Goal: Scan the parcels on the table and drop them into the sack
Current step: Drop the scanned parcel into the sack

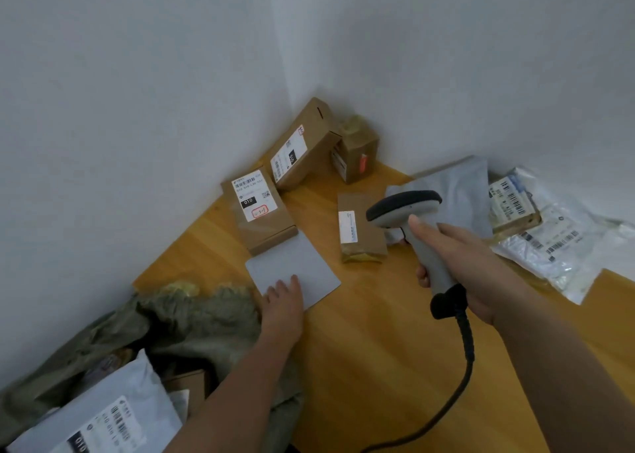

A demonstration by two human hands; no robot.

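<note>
A flat grey parcel (293, 268) is seen lying on the desk (360, 315), blank face up, no label visible on it. The left hand (283, 301) is laid on its near corner, fingers straight and pressing, so this grip is open; the parcel extends from the hand toward 12 o'clock, its long axis running roughly 10 to 4 o'clock. The sack (192, 318) mouth lies just beside the hand, toward 8 o'clock, parcels already inside. The right hand (457, 263) is closed round the handle of the scanner (412, 219), whose head is pointed toward 10 o'clock. The left hand is judged the nearer; the parcel is judged to need turning over for a label before scanning.
</note>
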